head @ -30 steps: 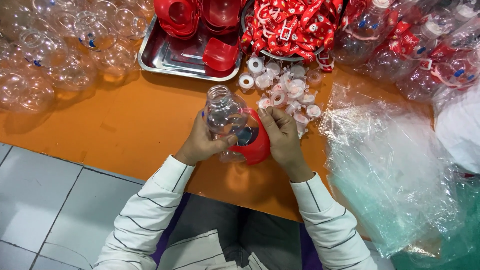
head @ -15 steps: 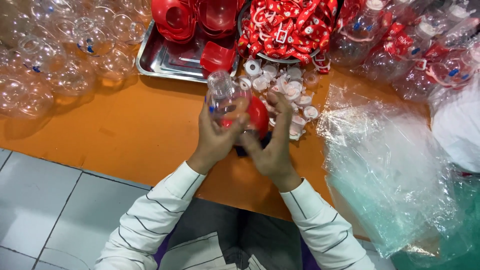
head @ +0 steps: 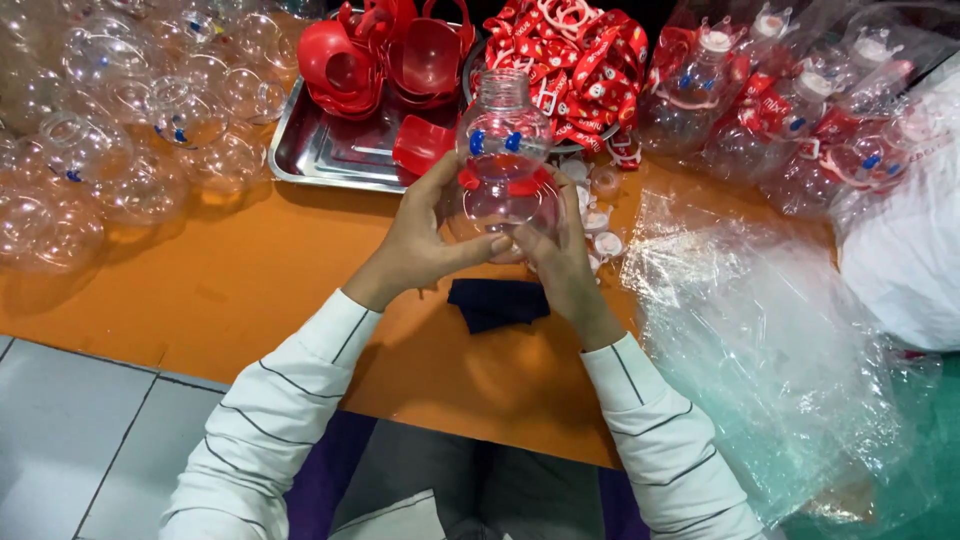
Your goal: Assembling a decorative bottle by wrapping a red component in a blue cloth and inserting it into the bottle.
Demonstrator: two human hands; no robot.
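Both hands are gripping the clear bottle (head: 503, 160) from below: left hand (head: 425, 240) fingers wrapping its left side, right hand (head: 560, 262) fingers closing on its lower right. Bottle is standing upright above the fingers, long axis vertical, neck up, held just over the orange table (head: 250, 280). Beyond the bottle: steel tray (head: 320, 150) carrying red cups (head: 345, 60); beside the bottle on the right, crinkled clear plastic bags (head: 760, 330). Dark cloth (head: 497, 302) is lying under the bottle.

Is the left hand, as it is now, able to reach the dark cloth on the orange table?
Probably yes. The dark cloth lies uncovered just below both hands. The left hand would first have to let go of the clear bottle, which the right hand also holds.
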